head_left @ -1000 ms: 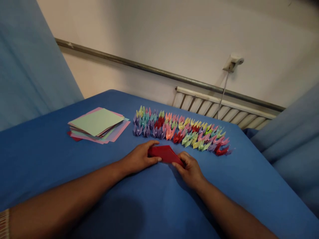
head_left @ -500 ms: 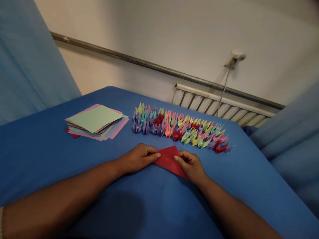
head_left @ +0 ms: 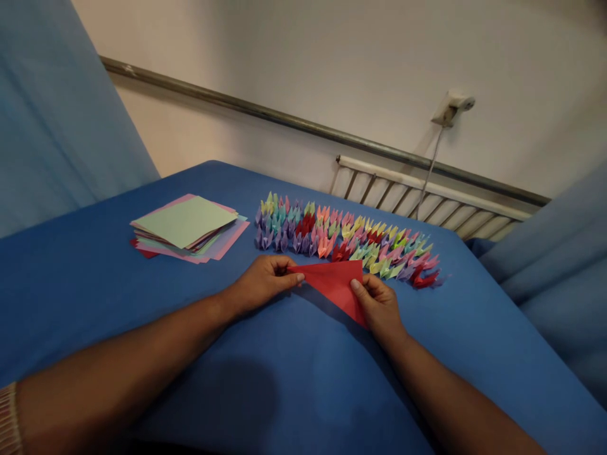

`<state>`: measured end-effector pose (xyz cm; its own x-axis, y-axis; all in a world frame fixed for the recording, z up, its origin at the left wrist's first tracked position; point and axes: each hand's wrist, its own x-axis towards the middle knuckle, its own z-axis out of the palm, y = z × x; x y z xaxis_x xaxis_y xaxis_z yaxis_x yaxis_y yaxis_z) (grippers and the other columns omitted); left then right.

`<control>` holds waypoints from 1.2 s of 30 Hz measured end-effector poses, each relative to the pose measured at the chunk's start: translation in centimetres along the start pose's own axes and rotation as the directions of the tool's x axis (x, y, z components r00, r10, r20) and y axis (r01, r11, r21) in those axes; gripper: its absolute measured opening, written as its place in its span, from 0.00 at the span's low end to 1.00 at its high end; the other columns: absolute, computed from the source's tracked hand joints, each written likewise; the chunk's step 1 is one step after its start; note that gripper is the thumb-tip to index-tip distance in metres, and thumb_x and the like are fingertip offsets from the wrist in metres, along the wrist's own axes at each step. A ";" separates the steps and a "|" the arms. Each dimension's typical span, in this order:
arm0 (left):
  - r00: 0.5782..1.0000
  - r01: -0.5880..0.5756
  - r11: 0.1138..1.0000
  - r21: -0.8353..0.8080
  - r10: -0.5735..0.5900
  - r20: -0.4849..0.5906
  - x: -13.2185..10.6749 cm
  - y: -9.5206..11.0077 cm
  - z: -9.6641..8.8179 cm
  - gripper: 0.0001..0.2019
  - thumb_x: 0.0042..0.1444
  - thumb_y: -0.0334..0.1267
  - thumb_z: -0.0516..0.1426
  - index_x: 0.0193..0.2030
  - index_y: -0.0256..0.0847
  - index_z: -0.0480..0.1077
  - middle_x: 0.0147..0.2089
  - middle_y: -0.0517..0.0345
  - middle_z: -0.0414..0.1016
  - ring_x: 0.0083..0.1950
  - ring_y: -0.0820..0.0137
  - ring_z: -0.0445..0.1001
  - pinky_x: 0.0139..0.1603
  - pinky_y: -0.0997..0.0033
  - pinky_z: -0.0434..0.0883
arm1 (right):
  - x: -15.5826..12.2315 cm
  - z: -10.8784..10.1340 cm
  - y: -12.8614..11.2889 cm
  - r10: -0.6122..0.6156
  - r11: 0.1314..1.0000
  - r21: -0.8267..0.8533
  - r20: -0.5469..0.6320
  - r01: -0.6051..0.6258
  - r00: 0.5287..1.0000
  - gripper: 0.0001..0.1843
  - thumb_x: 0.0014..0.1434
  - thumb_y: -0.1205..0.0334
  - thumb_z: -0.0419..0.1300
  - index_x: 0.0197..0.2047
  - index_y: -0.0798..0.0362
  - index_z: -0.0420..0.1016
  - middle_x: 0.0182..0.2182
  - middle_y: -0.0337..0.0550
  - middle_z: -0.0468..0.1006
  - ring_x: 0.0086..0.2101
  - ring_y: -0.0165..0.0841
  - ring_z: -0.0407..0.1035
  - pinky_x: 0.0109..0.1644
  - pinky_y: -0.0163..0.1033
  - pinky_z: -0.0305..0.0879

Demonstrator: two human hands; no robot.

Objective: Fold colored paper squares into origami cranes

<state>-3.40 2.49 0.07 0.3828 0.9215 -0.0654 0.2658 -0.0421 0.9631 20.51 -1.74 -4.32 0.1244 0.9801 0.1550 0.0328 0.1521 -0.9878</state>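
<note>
A red paper triangle (head_left: 337,284) is held a little above the blue table (head_left: 85,297), between both hands. My left hand (head_left: 260,283) pinches its left corner with fingers closed. My right hand (head_left: 379,306) grips its right edge, thumb on top. Just behind the paper stand rows of several small folded paper cranes (head_left: 341,239) in purple, red, pink, yellow and green. A stack of flat coloured paper squares (head_left: 188,229), pale green on top, lies to the left of the cranes.
Blue curtains hang at the left (head_left: 57,120) and right (head_left: 564,253). A metal rail (head_left: 284,123) runs along the pale wall behind the table. A white bed rail (head_left: 427,193) and a wall fitting with a cord (head_left: 450,107) are beyond the far edge.
The red paper was pressed flat and narrow on the table; now it is opened into a wider triangle and lifted slightly. Both hands have moved a little apart and farther from me.
</note>
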 end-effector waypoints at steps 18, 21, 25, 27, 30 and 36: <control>0.989 -0.137 0.977 0.162 0.125 0.079 0.2 0.3 -0.6 0.18 0.50 0.49 0.61 0.43 0.39 0.73 0.35 0.58 0.75 0.37 0.68 0.71 0.39 0.68 0.68 | -0.3 0.4 0.9 -0.031 0.986 -0.154 0.217 0.066 0.976 0.17 0.58 0.50 0.59 0.25 0.53 0.68 0.21 0.34 0.64 0.24 0.26 0.56 0.29 0.33 0.56; 0.975 -0.116 0.973 0.198 0.073 0.211 0.0 0.2 -0.4 0.15 0.52 0.49 0.60 0.38 0.38 0.74 0.30 0.60 0.72 0.32 0.71 0.69 0.35 0.72 0.66 | -0.5 0.5 0.8 -0.033 0.967 -0.232 0.301 0.107 0.953 0.16 0.59 0.51 0.58 0.26 0.53 0.69 0.21 0.33 0.64 0.24 0.26 0.57 0.29 0.32 0.55; 0.963 -0.140 0.962 0.236 0.077 0.258 0.0 0.0 -0.3 0.15 0.55 0.49 0.57 0.31 0.38 0.72 0.27 0.62 0.70 0.31 0.72 0.66 0.33 0.73 0.63 | -0.6 0.7 0.6 -0.033 0.951 -0.279 0.328 0.130 0.944 0.17 0.60 0.50 0.57 0.26 0.53 0.70 0.21 0.33 0.64 0.24 0.26 0.57 0.28 0.32 0.55; 0.967 -0.135 0.958 0.253 0.072 0.245 0.1 -0.1 -0.3 0.15 0.56 0.49 0.56 0.31 0.38 0.72 0.28 0.62 0.70 0.30 0.72 0.66 0.33 0.73 0.63 | -0.6 0.8 0.8 -0.027 0.955 -0.274 0.309 0.116 0.951 0.17 0.60 0.50 0.58 0.26 0.53 0.70 0.21 0.33 0.65 0.24 0.26 0.58 0.28 0.32 0.55; 0.975 -0.130 0.949 0.288 0.069 0.212 0.3 -0.3 -0.4 0.16 0.56 0.50 0.56 0.31 0.38 0.72 0.28 0.62 0.69 0.30 0.72 0.65 0.32 0.73 0.62 | -0.2 0.7 1.5 -0.009 0.954 -0.290 0.243 0.082 0.970 0.14 0.58 0.50 0.60 0.29 0.52 0.71 0.20 0.32 0.66 0.21 0.26 0.58 0.26 0.32 0.55; 0.986 -0.128 0.907 0.401 0.071 0.153 0.9 -0.8 -0.5 0.17 0.56 0.51 0.55 0.30 0.38 0.70 0.25 0.63 0.68 0.27 0.73 0.64 0.28 0.74 0.59 | 0.2 -0.1 0.5 -0.303 0.756 -0.577 0.107 0.308 0.947 0.11 0.61 0.58 0.56 0.44 0.53 0.73 0.33 0.44 0.76 0.34 0.35 0.70 0.40 0.40 0.67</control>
<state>-3.65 3.57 -0.62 0.5317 0.8461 -0.0363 0.5474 -0.3107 0.7771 20.66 -1.47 -4.79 0.0014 0.8956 0.4448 0.6355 0.3427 -0.6919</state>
